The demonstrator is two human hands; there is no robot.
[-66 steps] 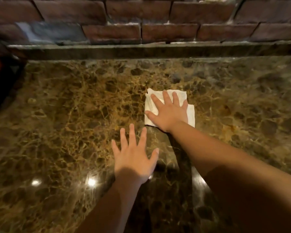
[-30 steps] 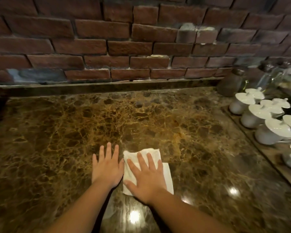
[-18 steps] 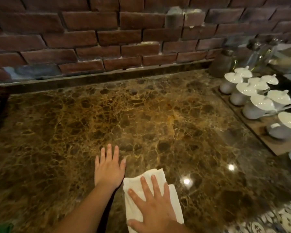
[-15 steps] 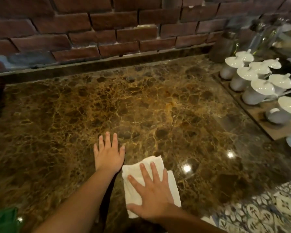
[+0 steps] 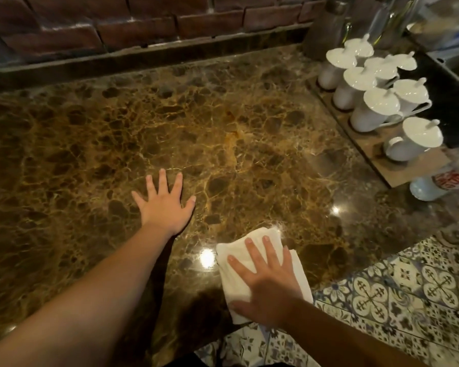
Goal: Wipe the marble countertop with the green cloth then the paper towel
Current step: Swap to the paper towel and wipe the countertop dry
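Observation:
The brown marble countertop fills most of the view. A folded white paper towel lies at the counter's near edge, its near end hanging slightly past the edge. My right hand presses flat on the paper towel, fingers spread and pointing away from me. My left hand rests palm down on the bare marble to the left of it and farther in, fingers spread, holding nothing. The green cloth is out of view.
Several white lidded cups stand on a wooden tray at the right. A glass jar sits behind them. A brick wall backs the counter. Patterned floor tiles show below the near edge.
My right hand has slid the paper towel from the middle of the counter back toward me and to the right, reaching the near edge. My left hand has stayed flat on the marble.

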